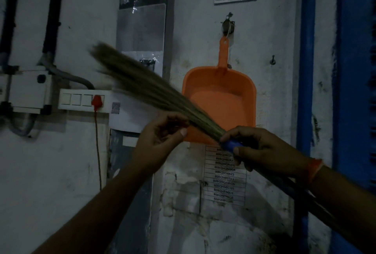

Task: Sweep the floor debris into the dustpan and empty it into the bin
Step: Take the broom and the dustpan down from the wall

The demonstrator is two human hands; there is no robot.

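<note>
— Readying, by the look of it: broom (146, 86) held up across mid-frame, bristles blurred toward upper left, nothing swept yet.

— And the dustpan (220, 99)?

— Hanging by its handle from a hook (227, 25) on the wall (264, 50), centre-right, behind the broom. No floor, debris or bin in view.

— Next move?

— Probably freeing one hand to lift the dustpan off, then turning to the floor.

— Grips?

— Right hand (262, 152) clenched round the blue collar (232, 144) where bristles meet handle, thumb on top. Left hand (160, 133) loosely curled at the bristles' lower part, fingertips touching them, more fingering than grasping; hard to judge in this dim light.
</note>
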